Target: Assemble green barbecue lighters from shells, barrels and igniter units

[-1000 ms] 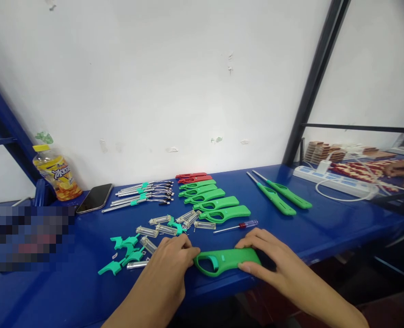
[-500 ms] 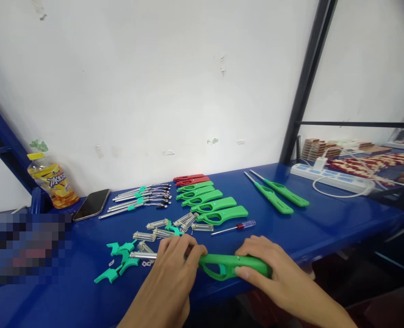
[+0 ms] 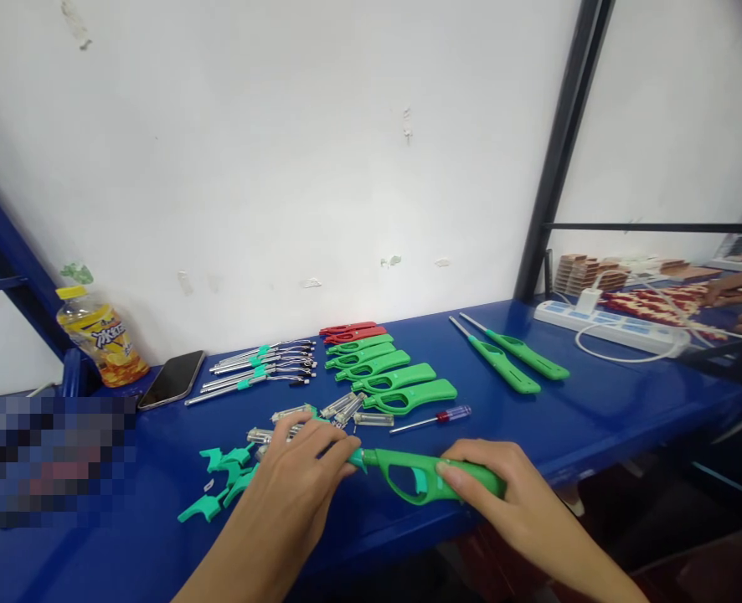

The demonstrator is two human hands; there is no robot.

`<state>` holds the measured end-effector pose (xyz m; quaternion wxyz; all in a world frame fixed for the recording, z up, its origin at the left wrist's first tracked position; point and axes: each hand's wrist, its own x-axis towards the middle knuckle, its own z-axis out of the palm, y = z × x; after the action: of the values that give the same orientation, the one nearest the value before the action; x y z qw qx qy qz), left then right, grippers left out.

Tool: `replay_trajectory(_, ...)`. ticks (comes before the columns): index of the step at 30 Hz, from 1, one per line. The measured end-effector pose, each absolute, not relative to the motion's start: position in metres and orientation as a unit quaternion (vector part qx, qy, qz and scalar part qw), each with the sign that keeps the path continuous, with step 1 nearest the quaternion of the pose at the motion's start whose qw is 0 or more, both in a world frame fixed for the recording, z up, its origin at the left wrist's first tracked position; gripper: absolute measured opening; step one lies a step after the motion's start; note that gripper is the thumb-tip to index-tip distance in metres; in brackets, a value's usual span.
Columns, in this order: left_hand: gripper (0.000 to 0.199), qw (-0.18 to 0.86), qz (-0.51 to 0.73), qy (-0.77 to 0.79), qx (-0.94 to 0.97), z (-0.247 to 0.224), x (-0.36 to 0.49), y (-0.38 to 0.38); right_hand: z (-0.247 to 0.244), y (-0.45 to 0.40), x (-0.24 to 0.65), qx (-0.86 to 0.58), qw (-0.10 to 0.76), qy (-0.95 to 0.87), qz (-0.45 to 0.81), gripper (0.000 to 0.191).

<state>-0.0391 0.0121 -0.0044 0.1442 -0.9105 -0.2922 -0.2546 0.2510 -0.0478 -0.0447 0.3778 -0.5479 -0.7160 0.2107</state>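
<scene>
My right hand point(image 3: 502, 481) is wrapped round the handle of a green long-necked lighter point(image 3: 402, 461), its thumb lying along the top. A teal trigger point(image 3: 419, 480) shows inside the lighter's loop. At the lighter's front end, my left hand point(image 3: 301, 473) pinches the nozzle beside its teal collar point(image 3: 358, 459); the metal tube is hidden behind my fingers. Loose teal triggers and collars point(image 3: 226, 469) lie left of my left hand. Clear fuel tanks point(image 3: 374, 419) lie just beyond it, partly covered. A screwdriver point(image 3: 430, 419) rests behind the lighter.
Green lighter bodies point(image 3: 409, 377) and red ones point(image 3: 349, 329) lie in a row, with metal nozzles point(image 3: 245, 381) to their left. Two long-necked lighters point(image 3: 502, 364) lie right. A phone point(image 3: 173, 378), bottle point(image 3: 104, 339) and power strip point(image 3: 610, 325) stand around. Another person's hand point(image 3: 739, 289) is far right.
The lighter has shifted slightly right, its front end now higher. My left fingers have slid back along the nozzle, so the teal collar shows. The other person's hand has come further into view.
</scene>
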Motion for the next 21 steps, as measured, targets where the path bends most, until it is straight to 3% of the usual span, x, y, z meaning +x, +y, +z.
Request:
replay_trajectory(15,0.034,0.178,-0.286,-0.277,-0.900,-0.001,-0.026,-0.001,-0.048,-0.049,0.255,-0.542,0.414,-0.711,0.172,0.044)
replay_trajectory(21,0.032,0.178,-0.283,-0.283,-0.899,0.001,-0.028,-0.003,-0.045,-0.046,0.253,-0.518,0.427,-0.720,0.175,0.035)
